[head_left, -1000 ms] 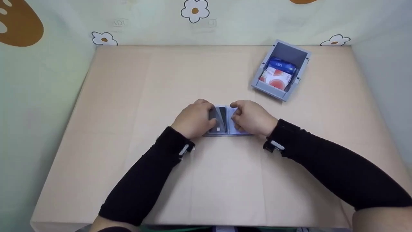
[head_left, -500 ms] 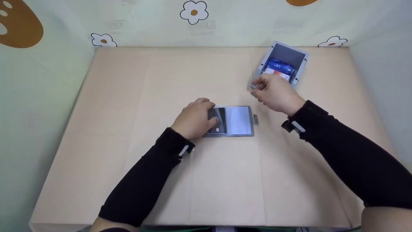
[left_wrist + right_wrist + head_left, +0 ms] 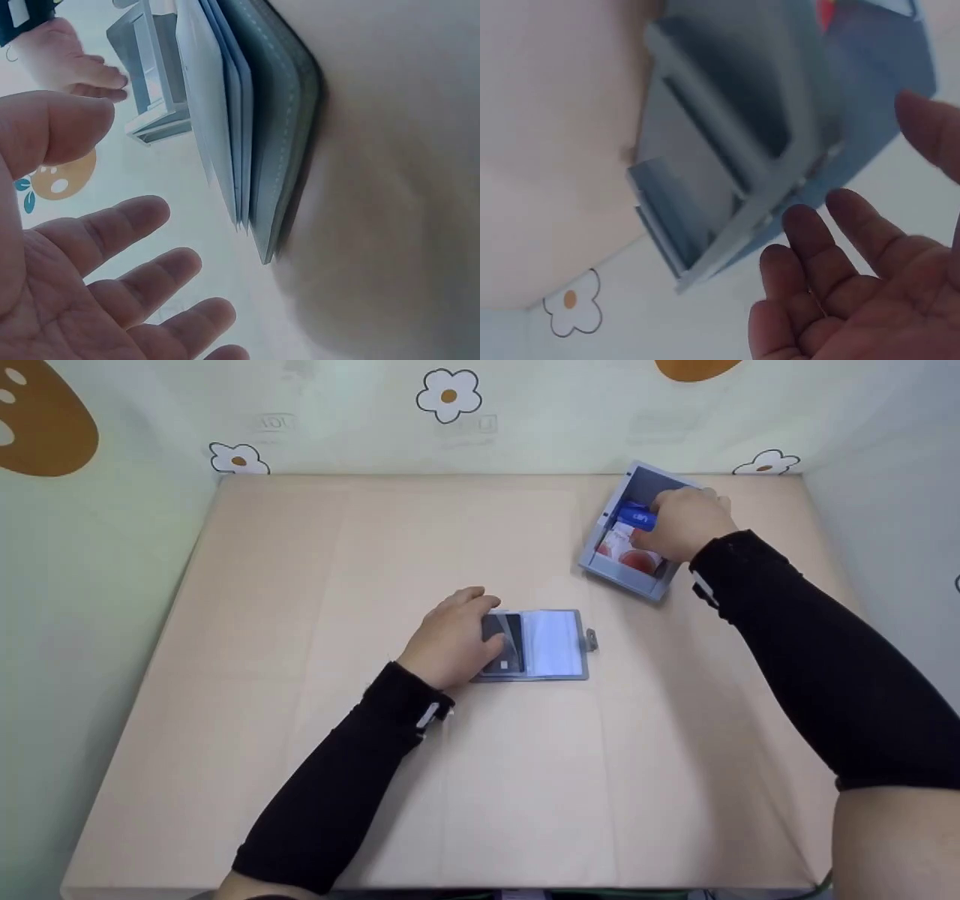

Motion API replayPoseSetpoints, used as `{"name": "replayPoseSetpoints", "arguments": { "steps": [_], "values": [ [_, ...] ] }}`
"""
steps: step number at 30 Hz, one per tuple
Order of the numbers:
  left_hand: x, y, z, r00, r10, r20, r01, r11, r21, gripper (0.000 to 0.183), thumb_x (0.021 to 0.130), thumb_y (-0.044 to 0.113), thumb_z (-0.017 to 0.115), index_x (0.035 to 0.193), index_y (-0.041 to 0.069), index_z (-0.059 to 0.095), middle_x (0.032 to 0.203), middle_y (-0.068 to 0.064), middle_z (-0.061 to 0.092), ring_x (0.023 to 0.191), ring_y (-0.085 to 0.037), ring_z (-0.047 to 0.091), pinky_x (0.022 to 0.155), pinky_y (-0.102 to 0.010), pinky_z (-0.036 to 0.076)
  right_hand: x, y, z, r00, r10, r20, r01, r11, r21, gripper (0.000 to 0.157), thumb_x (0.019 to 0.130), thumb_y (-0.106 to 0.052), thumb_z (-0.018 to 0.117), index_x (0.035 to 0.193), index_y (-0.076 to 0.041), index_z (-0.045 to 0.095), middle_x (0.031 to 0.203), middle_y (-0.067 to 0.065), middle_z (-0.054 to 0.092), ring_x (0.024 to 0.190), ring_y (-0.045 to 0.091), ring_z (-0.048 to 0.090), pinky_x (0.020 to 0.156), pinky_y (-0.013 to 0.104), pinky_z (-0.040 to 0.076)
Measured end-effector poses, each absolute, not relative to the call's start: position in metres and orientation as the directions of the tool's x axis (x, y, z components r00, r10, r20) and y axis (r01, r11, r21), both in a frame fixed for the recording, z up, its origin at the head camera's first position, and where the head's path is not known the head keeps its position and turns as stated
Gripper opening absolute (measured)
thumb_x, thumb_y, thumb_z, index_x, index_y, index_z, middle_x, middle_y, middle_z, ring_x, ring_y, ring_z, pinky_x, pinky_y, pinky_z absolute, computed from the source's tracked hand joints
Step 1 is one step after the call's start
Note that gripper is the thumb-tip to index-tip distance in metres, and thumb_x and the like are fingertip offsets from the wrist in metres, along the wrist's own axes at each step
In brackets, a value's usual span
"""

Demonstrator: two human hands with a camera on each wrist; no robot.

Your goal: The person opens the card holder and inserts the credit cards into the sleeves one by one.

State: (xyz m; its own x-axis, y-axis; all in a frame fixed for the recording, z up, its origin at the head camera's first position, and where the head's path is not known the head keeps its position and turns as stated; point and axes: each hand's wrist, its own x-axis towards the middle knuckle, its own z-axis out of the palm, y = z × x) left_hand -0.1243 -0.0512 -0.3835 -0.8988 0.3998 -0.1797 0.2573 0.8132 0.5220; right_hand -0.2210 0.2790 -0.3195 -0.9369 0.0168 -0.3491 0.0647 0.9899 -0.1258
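Observation:
A grey card holder (image 3: 553, 643) lies unfolded on the table, a snap tab at its right side. Its left page carries a dark card (image 3: 504, 649) in a clear sleeve. My left hand (image 3: 452, 639) is over that left page. In the left wrist view its fingers (image 3: 139, 217) are spread beside the card holder's layered pages (image 3: 225, 112), gripping nothing. My right hand (image 3: 688, 521) reaches over the right side of a grey bin (image 3: 622, 577). The right wrist view has its fingers (image 3: 810, 232) loosely bent near the bin's outer wall, holding nothing.
Inside the bin are a blue packet (image 3: 636, 516) and a white packet with red fruit print (image 3: 628, 553), partly covered by my right hand. A beige cloth covers the table (image 3: 375, 547). A patterned curtain (image 3: 337, 420) stands behind it.
My right hand has left the card holder's right page and moved up and right to the bin. My left hand has stayed over the left page.

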Motion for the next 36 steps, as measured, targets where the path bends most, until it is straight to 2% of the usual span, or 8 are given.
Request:
{"name": "replayPoseSetpoints", "arguments": {
  "steps": [2, 6, 10, 20, 24, 27, 36],
  "values": [
    [-0.124, -0.051, -0.383, -0.899, 0.399, -0.180, 0.255, 0.812, 0.525, 0.058, 0.100, 0.036, 0.062, 0.153, 0.012, 0.055, 0.166, -0.012, 0.042, 0.157, -0.030, 0.036, 0.129, -0.047, 0.028, -0.224, 0.280, -0.325, -0.929, 0.010, -0.371, 0.040, 0.997, -0.073, 0.082, 0.096, -0.056, 0.066, 0.146, 0.007, 0.052, 0.144, 0.034, 0.053, 0.127, 0.054, 0.041, 0.102, 0.064, 0.028],
    [-0.124, -0.051, -0.383, -0.900, 0.396, -0.185, 0.248, 0.811, 0.530, 0.059, 0.100, 0.037, 0.062, 0.153, 0.013, 0.054, 0.167, -0.012, 0.041, 0.158, -0.030, 0.035, 0.130, -0.048, 0.028, -0.228, 0.281, -0.335, -0.926, 0.008, -0.377, 0.005, 1.000, 0.008, 0.087, 0.089, -0.067, 0.071, 0.129, 0.009, 0.062, 0.137, 0.035, 0.056, 0.125, 0.055, 0.040, 0.105, 0.070, 0.023],
    [-0.123, -0.051, -0.383, -0.900, 0.394, -0.185, 0.245, 0.810, 0.533, 0.059, 0.100, 0.037, 0.062, 0.154, 0.013, 0.054, 0.167, -0.011, 0.041, 0.158, -0.030, 0.035, 0.130, -0.048, 0.027, -0.231, 0.281, -0.340, -0.928, -0.001, -0.372, -0.017, 0.999, 0.039, 0.076, 0.089, -0.064, 0.070, 0.112, 0.009, 0.067, 0.129, 0.035, 0.061, 0.124, 0.055, 0.042, 0.109, 0.075, 0.019],
    [-0.124, -0.051, -0.386, -0.902, 0.389, -0.188, 0.236, 0.809, 0.539, 0.059, 0.100, 0.038, 0.062, 0.153, 0.014, 0.054, 0.167, -0.010, 0.041, 0.158, -0.028, 0.035, 0.130, -0.048, 0.027, -0.233, 0.275, -0.343, -0.918, -0.028, -0.396, -0.066, 0.995, 0.081, 0.066, 0.094, -0.058, 0.065, 0.104, 0.008, 0.065, 0.122, 0.036, 0.062, 0.130, 0.059, 0.041, 0.116, 0.078, 0.010],
    [-0.124, -0.051, -0.387, -0.902, 0.388, -0.189, 0.236, 0.810, 0.537, 0.059, 0.100, 0.039, 0.062, 0.153, 0.014, 0.054, 0.167, -0.010, 0.041, 0.158, -0.029, 0.034, 0.130, -0.048, 0.027, -0.234, 0.275, -0.346, -0.920, -0.054, -0.389, -0.096, 0.991, 0.090, 0.059, 0.096, -0.056, 0.064, 0.091, 0.004, 0.064, 0.110, 0.030, 0.065, 0.120, 0.052, 0.048, 0.114, 0.069, 0.020],
    [-0.125, -0.052, -0.387, -0.901, 0.390, -0.192, 0.237, 0.810, 0.536, 0.060, 0.100, 0.039, 0.062, 0.153, 0.014, 0.054, 0.167, -0.011, 0.041, 0.158, -0.029, 0.034, 0.130, -0.048, 0.027, -0.235, 0.275, -0.348, -0.919, -0.081, -0.387, -0.127, 0.987, 0.096, 0.056, 0.098, -0.054, 0.063, 0.082, 0.000, 0.062, 0.098, 0.023, 0.066, 0.108, 0.045, 0.053, 0.107, 0.062, 0.027],
    [-0.125, -0.052, -0.387, -0.900, 0.387, -0.202, 0.228, 0.811, 0.538, 0.061, 0.099, 0.040, 0.061, 0.154, 0.014, 0.054, 0.167, -0.010, 0.040, 0.158, -0.028, 0.034, 0.130, -0.048, 0.027, -0.235, 0.274, -0.351, -0.921, -0.063, -0.385, -0.102, 0.991, 0.084, 0.053, 0.098, -0.050, 0.064, 0.083, 0.000, 0.062, 0.096, 0.023, 0.067, 0.104, 0.043, 0.055, 0.108, 0.063, 0.027]
  ]
}}
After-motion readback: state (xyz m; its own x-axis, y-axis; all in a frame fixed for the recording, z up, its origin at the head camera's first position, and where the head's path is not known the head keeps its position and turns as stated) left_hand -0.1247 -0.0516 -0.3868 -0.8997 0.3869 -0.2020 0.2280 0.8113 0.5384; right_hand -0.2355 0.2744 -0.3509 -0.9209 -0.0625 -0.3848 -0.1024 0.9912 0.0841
